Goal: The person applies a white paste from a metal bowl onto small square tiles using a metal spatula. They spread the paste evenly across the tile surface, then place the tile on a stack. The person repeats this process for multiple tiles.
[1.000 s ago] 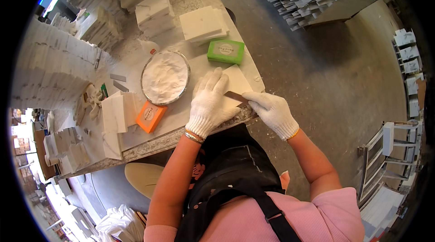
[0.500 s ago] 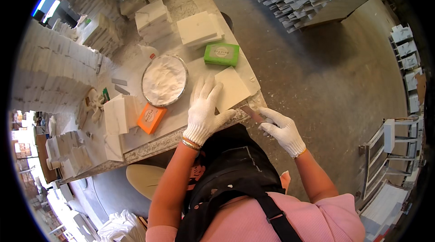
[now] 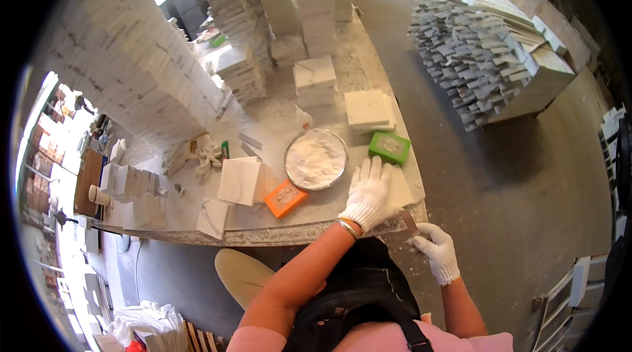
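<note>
Tile (image 3: 399, 189), white and flat, lay at the near right edge of the bench (image 3: 263, 220), pinned under the gloved left hand (image 3: 366, 195) with fingers spread flat. Right hand (image 3: 436, 250) was closed around a scraper (image 3: 409, 221) just beside the bench edge. Round bowl of white powder (image 3: 316, 159) stood left of the tile.

**A:** So much white here. Both hands wear white knit gloves, the left hand (image 3: 366, 195) and the right hand (image 3: 437, 251), and the left one lies flat on a plain white tile (image 3: 399, 187). The tile stacks (image 3: 141, 82) are white with faint grey veins.

**B:** Yep, and the table (image 3: 276, 118) is pale, dusty grey-white too. The round dish (image 3: 316, 159) has a silvery rim and white powder inside. Only real colour: a bright green box (image 3: 389, 147) and an orange box (image 3: 286, 198), each with a pale label. The top is pink, the apron black.
</note>
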Demonstrator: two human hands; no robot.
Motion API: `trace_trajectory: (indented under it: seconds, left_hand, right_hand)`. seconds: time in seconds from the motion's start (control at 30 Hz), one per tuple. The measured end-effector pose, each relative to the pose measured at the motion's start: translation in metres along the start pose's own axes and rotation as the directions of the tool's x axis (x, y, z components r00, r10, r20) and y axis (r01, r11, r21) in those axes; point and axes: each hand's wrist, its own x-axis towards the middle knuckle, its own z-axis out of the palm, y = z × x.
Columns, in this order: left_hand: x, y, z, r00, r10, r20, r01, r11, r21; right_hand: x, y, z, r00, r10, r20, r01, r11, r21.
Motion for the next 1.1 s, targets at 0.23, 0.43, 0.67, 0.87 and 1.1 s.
trace_trajectory:
  seconds: [0.23, 0.43, 0.67, 0.87, 1.1]
  left_hand:
    - [0.000, -0.003, -0.003, 0.999, 0.014, 0.034, -0.011, 0.997, -0.081]
    - [-0.007, -0.005, -0.015, 0.998, 0.002, -0.059, -0.020, 0.947, -0.320]
    - [-0.018, -0.011, -0.004, 0.955, -0.160, -0.248, -0.001, 0.838, -0.545]
    - [-0.021, -0.025, 0.012, 0.917, -0.207, -0.340, -0.001, 0.853, -0.522]
    - [-0.030, -0.030, 0.029, 0.892, -0.223, -0.392, 0.008, 0.878, -0.479]
  right_hand:
    - [-0.001, 0.009, -0.004, 0.995, -0.061, -0.079, 0.061, 0.998, 0.001]
    - [-0.006, 0.007, 0.000, 0.990, -0.092, -0.108, 0.093, 0.996, -0.003]
    - [0.005, -0.005, 0.039, 0.935, -0.356, 0.003, 0.355, 0.935, 0.014]
    - [0.025, -0.014, 0.058, 0.916, -0.402, 0.006, 0.384, 0.871, -0.305]
    - [0.039, -0.020, 0.074, 0.819, -0.565, 0.099, 0.545, 0.712, -0.443]
